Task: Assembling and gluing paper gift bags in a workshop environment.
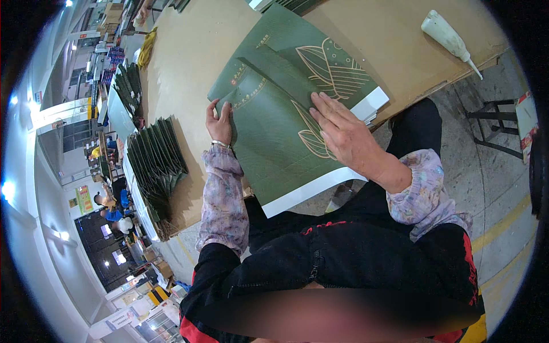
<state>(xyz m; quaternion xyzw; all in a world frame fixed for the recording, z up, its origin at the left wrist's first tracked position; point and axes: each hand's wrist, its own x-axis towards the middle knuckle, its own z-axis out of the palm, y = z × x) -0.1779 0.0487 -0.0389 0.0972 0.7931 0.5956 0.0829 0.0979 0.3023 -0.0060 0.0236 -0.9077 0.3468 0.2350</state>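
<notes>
The person sat at a brown-paper-covered worktop (200,46), both hands on a flat green printed sheet (274,143) w/ gold leaf line art and a white strip along its near edge. The sheet lay on top of a stack of similar green sheets (297,51), at the near right part of the worktop, its near end overhanging the edge toward the person's lap.

Left hand (219,123) sat at the sheet's left edge, fingers (213,108) close together and curled over that edge, thumb on the upper face – pinching the edge, as far as could be seen. A thin bracelet showed at the wrist, floral sleeve cover (223,200) over the forearm.

Right hand (343,134) lay flat, palm down, on the sheet's right half, fingers (320,106) extended and slightly spread, pressing on the surface, not gripping anything. Same floral sleeve on that arm, over black clothing w/ red trim.

Left of the sheet, near the worktop's left edge, a fanned row of folded green pieces (157,160) stood on edge; another such row (127,86) farther back. At far right on the worktop lay a whitish squeeze bottle (449,37) w/ a thin nozzle, well apart from the hands. A dark stool frame (494,123) stood on the concrete floor to the right. Other workers were visible far off at left, too small to tell detail.
</notes>
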